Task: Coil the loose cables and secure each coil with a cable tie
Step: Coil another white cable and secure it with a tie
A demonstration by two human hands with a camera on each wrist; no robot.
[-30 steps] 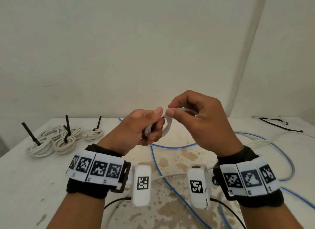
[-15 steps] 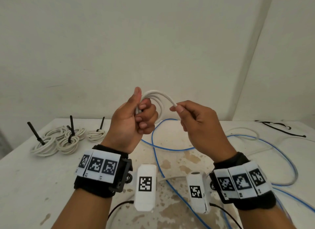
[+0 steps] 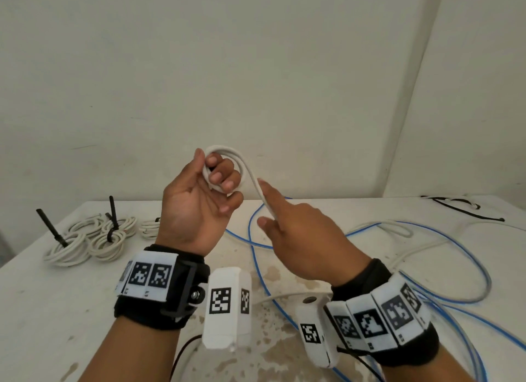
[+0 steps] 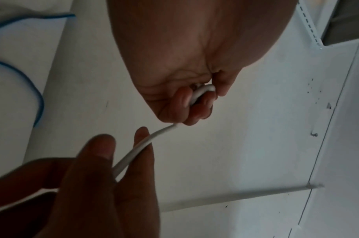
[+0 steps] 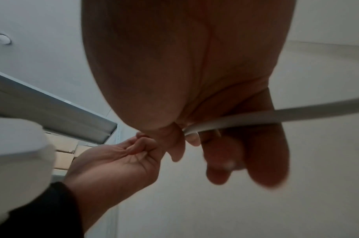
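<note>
My left hand (image 3: pixel 216 179) is raised above the table, palm toward me, and its fingers grip a small coil of white cable (image 3: pixel 240 161). From the coil (image 4: pixel 202 91) the cable (image 3: pixel 257 186) runs down to my right hand (image 3: pixel 271 210). There it lies along the straightened index finger and is held between that finger and the thumb. The left wrist view shows the strand (image 4: pixel 138 149) passing between the right hand's fingers (image 4: pixel 142 161). In the right wrist view the cable (image 5: pixel 256 116) crosses under the right hand and trails off to the right.
Three tied white coils (image 3: pixel 85 239) with black cable ties sticking up lie at the table's back left. A loose blue cable (image 3: pixel 257 265) and more white cable (image 3: pixel 427 245) sprawl over the middle and right. Spare black ties (image 3: pixel 466 210) lie far right. The wall is close behind.
The left hand has lifted the coil and turned palm toward me. The right hand has left the coil and slid down the cable to the right, its index finger straightening.
</note>
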